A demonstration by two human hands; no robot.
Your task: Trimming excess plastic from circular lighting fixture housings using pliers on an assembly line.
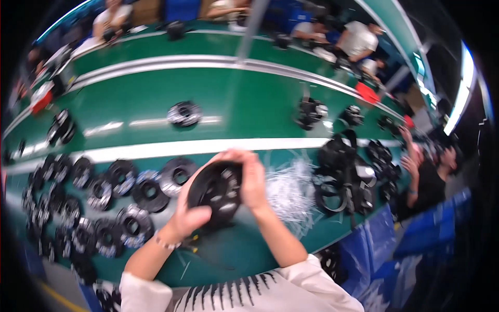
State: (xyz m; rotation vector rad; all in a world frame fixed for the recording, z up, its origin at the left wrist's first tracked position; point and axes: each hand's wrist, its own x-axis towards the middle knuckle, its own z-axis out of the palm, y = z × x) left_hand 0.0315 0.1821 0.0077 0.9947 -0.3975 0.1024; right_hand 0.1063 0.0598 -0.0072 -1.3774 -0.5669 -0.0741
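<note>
Between my two hands is a shiny black bowl-shaped part (pixel 221 190), raised above the green workbench with its hollow side facing me. My left hand (pixel 188 216) wraps its left rim, the thumb lying over the near edge. Along the right rim my right hand (pixel 253 182) presses with closed fingers. Just left of them, round black-and-silver ring-shaped parts (pixel 150 192) with centre holes lie in rows on the bench. A small yellow-tipped piece (pixel 194 244), perhaps on a thin cable, shows below the held part; blur hides its details.
White plastic strips (pixel 291 195) are heaped right of my hands. Beyond them stand piled black parts (pixel 343 177). A green conveyor belt (pixel 249 99) runs ahead, carrying a coiled part (pixel 184 113). Blue bins (pixel 426 229) stand at right, near a co-worker's hands (pixel 411 161).
</note>
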